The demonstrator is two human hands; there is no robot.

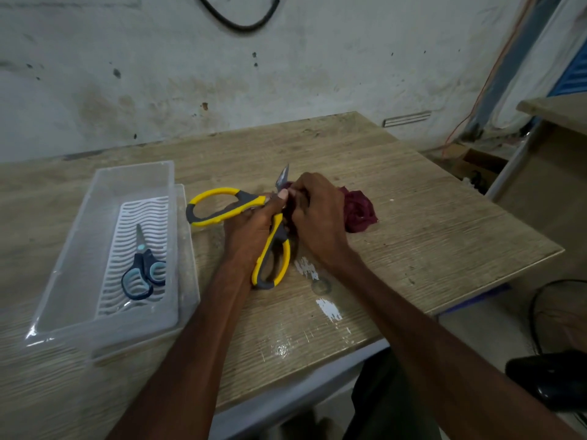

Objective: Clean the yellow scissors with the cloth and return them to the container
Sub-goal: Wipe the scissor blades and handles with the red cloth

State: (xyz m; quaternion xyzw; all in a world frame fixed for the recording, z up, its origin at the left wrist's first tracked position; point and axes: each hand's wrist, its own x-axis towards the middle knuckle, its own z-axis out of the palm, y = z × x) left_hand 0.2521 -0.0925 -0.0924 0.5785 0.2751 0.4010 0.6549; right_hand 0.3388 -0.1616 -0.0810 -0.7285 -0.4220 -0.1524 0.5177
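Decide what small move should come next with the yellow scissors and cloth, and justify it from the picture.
Probably slide the cloth up toward the blade tip. The left hand holds the yellow scissors open near the pivot, the right hand holds the cloth against the blade, and the tip shows bare.

The blades of the yellow scissors (232, 212) are mostly hidden: only one tip shows above the left hand (251, 230), whose thumb and fingers cover the pivot. The right hand (317, 214) covers the left part of the cloth (359, 211); its fingertips are hidden from view. The bottom edge cuts off both forearms. The top edge cuts off a cable (241, 25) on the wall. A dark object (552, 379) at the right edge is too dim to identify.
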